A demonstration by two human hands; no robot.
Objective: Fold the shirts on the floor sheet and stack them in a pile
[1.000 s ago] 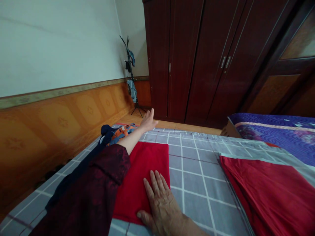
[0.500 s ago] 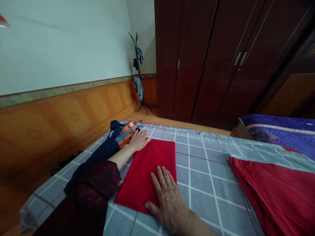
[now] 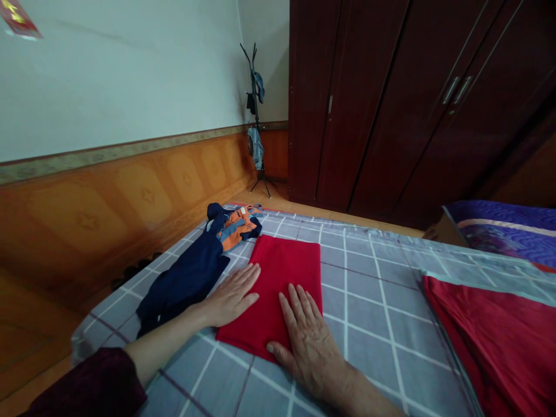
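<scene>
Folded red cloth (image 3: pixel 284 272) lies flat on the checked sheet (image 3: pixel 373 324). Left hand (image 3: pixel 230 295) touches its left edge, right hand (image 3: pixel 308 347) rests on its lower right corner; fingers flat, slightly apart, clamped on nothing. Risk: flat palms dragging could skew the folds or wrinkle the cloth. Navy garment (image 3: pixel 186 278) lies just beside the left hand and could get caught. Red fabric (image 3: pixel 490 347) lies well right; nothing blocks the cloth.

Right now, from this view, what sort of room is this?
Probably a bedroom: there's a bed with grey checked bedding, a tall dark wooden wardrobe, and a coat stand hung with clothes in the corner.
</scene>
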